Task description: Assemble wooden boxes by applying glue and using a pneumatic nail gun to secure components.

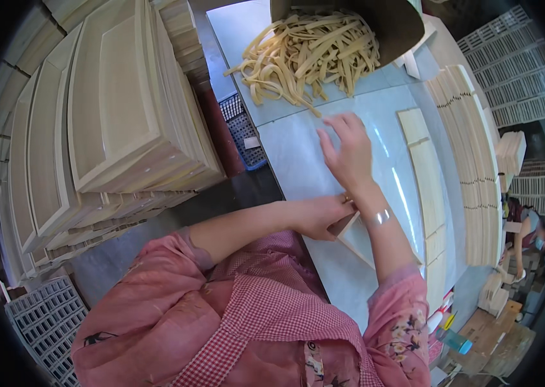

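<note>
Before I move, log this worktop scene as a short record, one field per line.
Left grip: curled on a wooden piece, partly hidden by the right forearm
Right grip: open, empty, just short of the loose strips
Strips: pale, flat, tangled, heaped at the mouth of a brown container
Surface: pale grey table
Left side: stacked wooden trays, blue basket
Right side: stacked boards
Others: one co-worker, far right
</note>
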`<state>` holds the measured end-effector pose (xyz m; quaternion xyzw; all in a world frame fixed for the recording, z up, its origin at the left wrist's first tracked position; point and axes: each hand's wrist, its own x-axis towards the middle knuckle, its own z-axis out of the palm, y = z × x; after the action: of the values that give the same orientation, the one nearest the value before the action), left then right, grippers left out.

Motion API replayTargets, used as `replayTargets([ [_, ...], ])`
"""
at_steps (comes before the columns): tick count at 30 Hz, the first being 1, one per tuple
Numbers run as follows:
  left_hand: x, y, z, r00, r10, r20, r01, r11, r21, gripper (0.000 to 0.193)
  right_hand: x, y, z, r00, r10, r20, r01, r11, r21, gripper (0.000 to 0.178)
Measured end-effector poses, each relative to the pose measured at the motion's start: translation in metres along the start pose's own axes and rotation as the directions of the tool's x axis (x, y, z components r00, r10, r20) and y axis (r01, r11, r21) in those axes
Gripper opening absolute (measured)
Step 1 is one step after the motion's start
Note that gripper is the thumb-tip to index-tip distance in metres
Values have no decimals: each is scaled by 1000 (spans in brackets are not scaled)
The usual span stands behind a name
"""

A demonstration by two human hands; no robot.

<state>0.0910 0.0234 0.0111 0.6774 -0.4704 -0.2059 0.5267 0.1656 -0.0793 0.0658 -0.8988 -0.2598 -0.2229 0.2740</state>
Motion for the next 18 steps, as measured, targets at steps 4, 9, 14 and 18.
replayTargets([
  [4,4,1,-1,992,-83,97,86,996,-18,72,29,40,61,996,38,79,-24,985,-172,12],
  [9,2,6,-1,1000,-6,-20,5,997,-71,84,28,54,37,994,108,24,-103,985,-136,6],
  [14,-1,3,2,999,5,-41,-7,999,-50,98,6,45,-52,912,411,17,-409,902,138,7],
  [18,0,2,0,999,38,-21,-38,999,-20,105,-20,25,-99,836,544,-67,-539,839,79,7],
])
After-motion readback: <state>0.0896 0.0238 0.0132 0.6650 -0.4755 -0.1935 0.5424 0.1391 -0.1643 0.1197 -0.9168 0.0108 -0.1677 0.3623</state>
